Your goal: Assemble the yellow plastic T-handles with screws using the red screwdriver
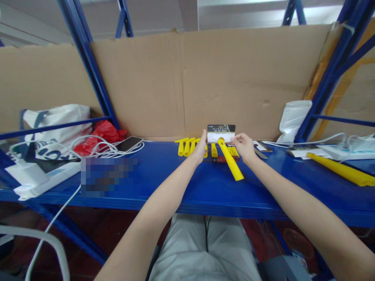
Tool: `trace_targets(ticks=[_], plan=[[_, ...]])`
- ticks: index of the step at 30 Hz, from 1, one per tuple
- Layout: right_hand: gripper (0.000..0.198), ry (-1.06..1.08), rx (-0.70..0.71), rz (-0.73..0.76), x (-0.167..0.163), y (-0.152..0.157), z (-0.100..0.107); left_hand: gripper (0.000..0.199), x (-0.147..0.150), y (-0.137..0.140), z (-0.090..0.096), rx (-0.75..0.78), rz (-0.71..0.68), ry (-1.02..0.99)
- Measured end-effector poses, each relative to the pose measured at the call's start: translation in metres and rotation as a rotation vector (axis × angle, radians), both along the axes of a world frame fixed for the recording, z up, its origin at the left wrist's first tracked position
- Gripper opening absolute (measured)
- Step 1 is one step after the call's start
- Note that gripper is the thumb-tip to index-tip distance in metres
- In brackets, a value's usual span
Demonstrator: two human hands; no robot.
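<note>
A black-and-white printed card (213, 136) stands upright between my two hands above the blue table. My left hand (200, 149) has its fingers held straight together at the card's left edge; its thumb is hidden. On the card's right edge, my right hand (243, 146) pinches with thumb and forefinger. A long yellow tapered plastic piece (231, 162) lies in front of the card, its narrow, holed end against the card's lower part and its wide end toward me. Behind my hands, several smaller yellow pieces (186, 148) lie in a row, beside a red-and-black tool handle (219, 159).
Cables, a phone (130, 144), a red plastic bag (101, 136) and a power strip (55, 177) sit on the left. To the right lie a long yellow piece (342, 169), printed cards and a white pouch (293, 120). Cardboard (228, 78) backs the blue table (164, 175).
</note>
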State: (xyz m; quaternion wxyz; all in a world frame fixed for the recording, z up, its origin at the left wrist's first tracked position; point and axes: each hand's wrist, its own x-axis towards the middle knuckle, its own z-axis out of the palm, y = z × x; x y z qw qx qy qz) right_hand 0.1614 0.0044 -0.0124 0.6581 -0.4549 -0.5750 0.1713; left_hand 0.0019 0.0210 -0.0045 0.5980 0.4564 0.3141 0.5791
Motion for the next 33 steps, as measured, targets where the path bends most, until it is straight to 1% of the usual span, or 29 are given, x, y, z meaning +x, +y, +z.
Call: trace_targets(ticks=[2,4,7,10,13,16,19,21,23,25,28,30,31,33], plan=[[0.017,0.006,-0.005,0.012,0.000,0.000,0.000,0.019,0.002,-0.002,-0.001,0.034,-0.046,-0.007],[0.017,0.018,-0.020,0.042,0.000,0.001,-0.001,0.010,0.005,-0.005,-0.003,0.055,-0.057,-0.008],[0.019,0.047,-0.043,0.103,0.000,0.004,-0.004,0.013,0.009,-0.007,-0.004,0.031,-0.013,-0.038],[0.022,0.056,-0.055,0.133,0.000,0.007,-0.006,0.014,0.008,-0.006,-0.005,0.007,0.037,-0.031],[0.021,0.060,-0.066,0.137,0.001,0.010,-0.008,0.012,0.007,-0.002,-0.006,0.019,0.076,0.000],[0.020,0.072,-0.085,0.129,0.002,0.012,-0.009,0.008,0.007,0.001,-0.008,0.054,0.099,-0.015],[0.016,0.052,-0.094,0.086,0.002,0.013,-0.011,0.011,0.009,0.003,-0.009,0.062,0.122,-0.043],[0.012,-0.016,-0.090,0.018,0.002,0.012,-0.011,0.014,0.010,0.004,-0.009,0.063,0.144,-0.039],[0.009,-0.144,-0.083,-0.063,0.002,0.008,-0.009,0.020,0.009,0.006,-0.010,0.073,0.191,0.003],[0.007,-0.305,-0.059,-0.129,0.001,0.004,-0.007,0.033,0.008,0.009,-0.013,0.101,0.262,0.074],[0.005,-0.515,0.025,-0.200,-0.001,-0.003,-0.002,0.049,0.006,0.015,-0.018,0.154,0.354,0.165],[0.005,-0.611,0.060,-0.216,-0.005,-0.008,0.000,0.056,0.005,0.019,-0.022,0.179,0.383,0.199],[0.006,-0.649,0.050,-0.206,-0.007,-0.010,0.000,0.058,0.005,0.021,-0.023,0.188,0.392,0.212],[0.011,-0.708,-0.018,-0.166,-0.012,-0.014,0.001,0.060,0.005,0.023,-0.025,0.202,0.400,0.236]])
